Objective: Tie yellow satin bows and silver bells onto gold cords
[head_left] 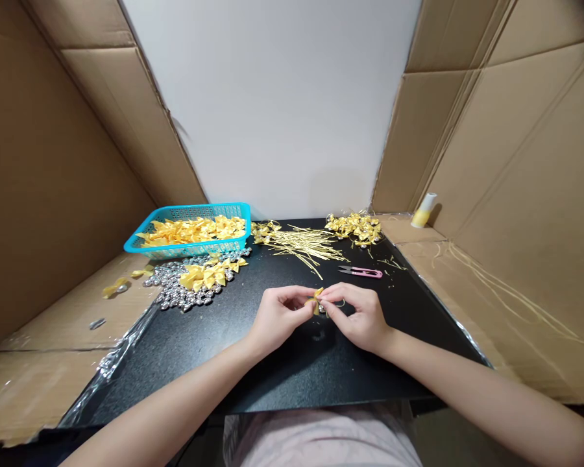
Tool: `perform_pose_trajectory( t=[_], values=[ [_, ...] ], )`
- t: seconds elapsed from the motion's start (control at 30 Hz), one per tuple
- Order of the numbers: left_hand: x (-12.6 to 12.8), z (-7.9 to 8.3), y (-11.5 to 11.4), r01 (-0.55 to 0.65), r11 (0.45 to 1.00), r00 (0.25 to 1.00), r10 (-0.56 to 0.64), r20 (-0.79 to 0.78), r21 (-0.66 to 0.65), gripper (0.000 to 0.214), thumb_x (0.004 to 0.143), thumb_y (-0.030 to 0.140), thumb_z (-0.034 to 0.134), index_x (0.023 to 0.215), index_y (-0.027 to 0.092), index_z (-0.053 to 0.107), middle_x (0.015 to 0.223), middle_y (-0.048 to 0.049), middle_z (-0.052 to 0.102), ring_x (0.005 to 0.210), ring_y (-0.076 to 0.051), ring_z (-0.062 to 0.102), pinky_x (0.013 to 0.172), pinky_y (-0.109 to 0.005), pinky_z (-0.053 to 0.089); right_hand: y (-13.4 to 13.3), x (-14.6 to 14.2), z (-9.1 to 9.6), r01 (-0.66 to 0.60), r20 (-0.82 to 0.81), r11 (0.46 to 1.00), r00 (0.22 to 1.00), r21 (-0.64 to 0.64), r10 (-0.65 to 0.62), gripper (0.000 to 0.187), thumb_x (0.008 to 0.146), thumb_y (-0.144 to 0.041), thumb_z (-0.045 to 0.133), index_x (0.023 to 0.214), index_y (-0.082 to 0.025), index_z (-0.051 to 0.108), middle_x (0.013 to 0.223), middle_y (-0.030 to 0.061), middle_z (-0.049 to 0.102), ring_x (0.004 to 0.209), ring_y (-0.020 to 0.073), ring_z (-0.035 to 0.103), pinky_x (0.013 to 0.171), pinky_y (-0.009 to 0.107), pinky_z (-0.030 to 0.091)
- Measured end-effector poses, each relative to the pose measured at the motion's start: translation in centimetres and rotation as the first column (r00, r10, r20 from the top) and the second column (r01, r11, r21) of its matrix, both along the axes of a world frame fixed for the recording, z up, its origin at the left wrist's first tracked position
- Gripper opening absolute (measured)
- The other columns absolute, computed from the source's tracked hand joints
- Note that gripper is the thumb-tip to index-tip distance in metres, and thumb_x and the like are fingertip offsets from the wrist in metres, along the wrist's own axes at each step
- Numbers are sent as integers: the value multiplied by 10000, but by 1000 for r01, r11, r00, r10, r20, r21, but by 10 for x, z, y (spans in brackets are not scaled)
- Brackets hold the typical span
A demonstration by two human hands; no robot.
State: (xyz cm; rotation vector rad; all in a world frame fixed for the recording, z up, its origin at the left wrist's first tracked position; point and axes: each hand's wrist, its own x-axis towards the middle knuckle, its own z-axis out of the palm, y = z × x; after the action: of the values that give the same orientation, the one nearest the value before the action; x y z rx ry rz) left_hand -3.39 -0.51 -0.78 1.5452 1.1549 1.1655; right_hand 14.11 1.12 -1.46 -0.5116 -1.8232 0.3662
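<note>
Between my two hands, just above the black table (199, 363), is a small yellow ribbon bow (316, 303). My left hand (285, 316) pinches its left side between thumb and fingers. From the right, my right hand (357, 314) pinches the same bow, with a thin cord curling out near its fingers. A silver bead (322, 309) shows just under the bow, partly covered by the fingertips. Beyond the hands lie pink-handled thread snips (361, 272) and a spread of cut yellow cords (304, 243).
A blue basket (187, 250) of yellow bows stands at the back left. Silver beads (168, 285) with loose bows on top lie before it. Bows with cords form a pile (354, 227) at the back right, near a thread spool (424, 211). Cardboard walls (530, 162) flank the table.
</note>
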Motion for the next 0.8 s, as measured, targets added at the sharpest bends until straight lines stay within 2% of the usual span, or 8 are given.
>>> perform_pose_trajectory(
  t=[0.8],
  values=[
    [-1,-1,-1,-21,999,995,26,-97,47,217,748,268,680,878,127,781,621,-35,701,499,-104,540,489,-191,396,1,-1,-3,19,28,1000,999,23,-20,108,811,-89,602,780,-176,659,771,63,728,704,164,707,663,255,589]
  ],
)
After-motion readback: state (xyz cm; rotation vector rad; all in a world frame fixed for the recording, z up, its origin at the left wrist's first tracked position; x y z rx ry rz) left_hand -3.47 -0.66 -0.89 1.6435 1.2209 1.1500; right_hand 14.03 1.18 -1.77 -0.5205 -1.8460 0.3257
